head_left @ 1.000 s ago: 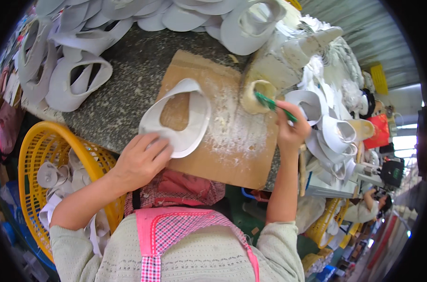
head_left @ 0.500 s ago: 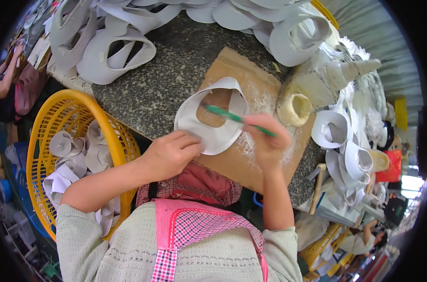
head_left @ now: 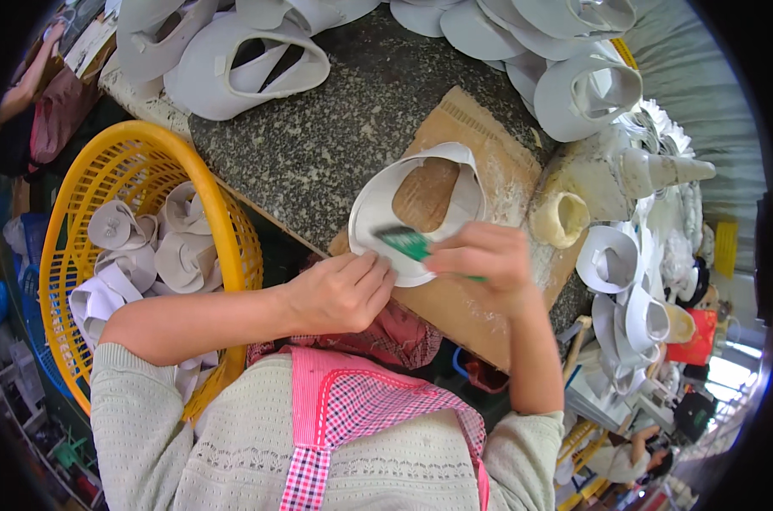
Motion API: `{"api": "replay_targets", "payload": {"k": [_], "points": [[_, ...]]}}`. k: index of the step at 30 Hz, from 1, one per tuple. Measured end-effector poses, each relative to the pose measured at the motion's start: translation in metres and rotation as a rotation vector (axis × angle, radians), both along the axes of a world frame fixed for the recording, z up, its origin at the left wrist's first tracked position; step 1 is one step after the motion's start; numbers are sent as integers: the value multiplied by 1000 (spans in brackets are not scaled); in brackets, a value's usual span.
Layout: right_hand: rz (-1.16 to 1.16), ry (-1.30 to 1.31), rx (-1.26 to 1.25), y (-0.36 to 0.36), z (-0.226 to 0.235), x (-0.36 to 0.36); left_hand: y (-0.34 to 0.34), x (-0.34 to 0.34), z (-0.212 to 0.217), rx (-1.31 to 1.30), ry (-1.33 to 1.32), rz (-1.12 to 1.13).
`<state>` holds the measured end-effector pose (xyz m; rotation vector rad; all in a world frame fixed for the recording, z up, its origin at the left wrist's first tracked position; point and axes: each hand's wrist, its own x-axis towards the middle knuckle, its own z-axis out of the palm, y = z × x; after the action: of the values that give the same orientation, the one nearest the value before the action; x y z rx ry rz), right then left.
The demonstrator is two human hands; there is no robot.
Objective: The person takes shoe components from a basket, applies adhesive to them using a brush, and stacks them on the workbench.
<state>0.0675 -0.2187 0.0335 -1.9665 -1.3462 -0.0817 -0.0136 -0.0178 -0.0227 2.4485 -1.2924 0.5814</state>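
Note:
A white shoe upper [head_left: 375,203] with an oval opening lies on a sheet of brown cardboard [head_left: 461,128]. My left hand [head_left: 342,291] is closed on its near edge, fingertips pressed on the white material. A green-handled brush [head_left: 414,245] is gripped in my right hand [head_left: 487,262]. Its dark bristles rest on or just over the upper, between the opening and my left fingertips. My fingers hide part of the brush handle and the upper's near right edge.
A glue-crusted cream container [head_left: 560,220] stands right of the cardboard. Stacked white uppers [head_left: 250,72] line the speckled tabletop's [head_left: 318,128] far side; more hang at right [head_left: 609,260]. A yellow basket [head_left: 220,221] holding white pieces is at my left. Other people are in the background.
The brush has moved from over the opening to the near part of the upper. My left hand has shifted along the near edge. The whole view has moved slightly.

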Motion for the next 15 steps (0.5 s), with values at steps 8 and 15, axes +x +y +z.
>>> {"api": "replay_targets", "payload": {"k": [8, 15], "points": [[57, 67, -107, -7, 15, 3, 0, 1, -2, -43, -25, -22], [-149, 32, -5, -7, 7, -14, -2, -6, -2, -10, 19, -33]]}}
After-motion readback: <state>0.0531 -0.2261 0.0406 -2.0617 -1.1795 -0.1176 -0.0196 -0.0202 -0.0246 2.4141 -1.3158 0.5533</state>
